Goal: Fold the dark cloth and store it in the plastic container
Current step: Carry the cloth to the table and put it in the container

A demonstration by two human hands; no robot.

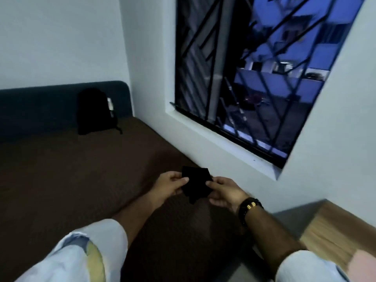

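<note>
A small dark cloth (pixel 196 183), folded into a compact bundle, hangs in the air between both hands above the brown bed. My left hand (pixel 171 185) pinches its left edge with thumb and fingers. My right hand (pixel 224 192), with a dark wristband on the wrist, grips its right edge. No plastic container is in view.
The brown bed surface (pixel 71 180) spreads to the left and below. A black backpack (pixel 95 111) leans on the dark headboard (pixel 40 102) at the far end. A barred window (pixel 254 78) sits in the white wall on the right. A wooden surface (pixel 335 231) lies at the lower right.
</note>
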